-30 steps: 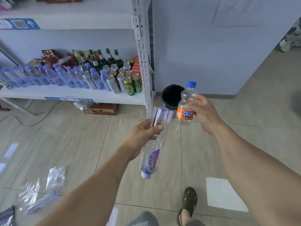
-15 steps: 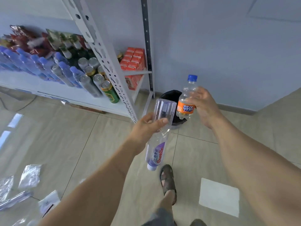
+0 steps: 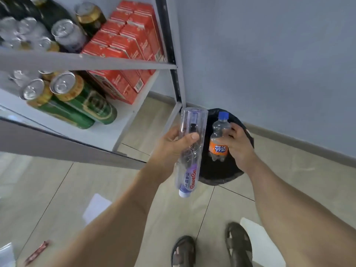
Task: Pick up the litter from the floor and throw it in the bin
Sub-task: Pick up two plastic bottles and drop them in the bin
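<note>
Beside the shelf (image 3: 123, 130), over the bin (image 3: 221, 174), left hand (image 3: 171, 145) and right hand (image 3: 238, 147) each grip bottles.

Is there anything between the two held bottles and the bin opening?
Nothing visible. The orange-label bottle in the right hand is already above the open bin; the clear bottle in the left hand is at its left rim.

floor (image 3: 107, 182): black bin (image 3: 221, 170), red wrapper (image 3: 36, 253) | shelf (image 3: 123, 120): green cans (image 3: 84, 103), red cartons (image 3: 123, 81)
</note>
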